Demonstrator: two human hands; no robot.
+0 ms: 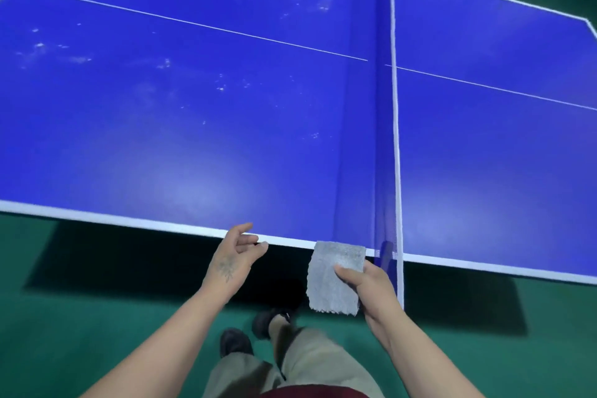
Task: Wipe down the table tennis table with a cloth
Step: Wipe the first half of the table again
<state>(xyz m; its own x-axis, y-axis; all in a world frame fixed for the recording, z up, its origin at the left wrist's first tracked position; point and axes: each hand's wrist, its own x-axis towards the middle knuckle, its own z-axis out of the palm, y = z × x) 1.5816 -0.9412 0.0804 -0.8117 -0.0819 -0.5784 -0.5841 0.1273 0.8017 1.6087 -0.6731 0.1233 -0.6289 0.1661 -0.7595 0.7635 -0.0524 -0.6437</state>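
Legs: khaki trousers (310,362) and dark shoes (235,341) on the green floor (97,317), nearest to the camera.
Right hand: the right hand (371,284) grasps the cloth (334,278), thumb pressed on its face, fingers hidden behind it.
Cloth: grey and rectangular, held in the air just near of the table's near edge; its long axis runs near to far, slightly tilted, its top edge overlapping the white border as seen from the camera. Ragged lower edge points toward the person. Whether it touches the table cannot be told.
Left hand: the left hand (234,258) is released, fingers loosely spread and holding nothing, its fingertips at the near white edge, left of the cloth.
Table: the blue table (193,139) has white border lines and a thin white centre line running left to right.
Net: the net (387,139) runs near to far, right of the cloth, its near post just beside the right hand.
Marks: pale smudges (223,87) scattered on the left half, middle to far.
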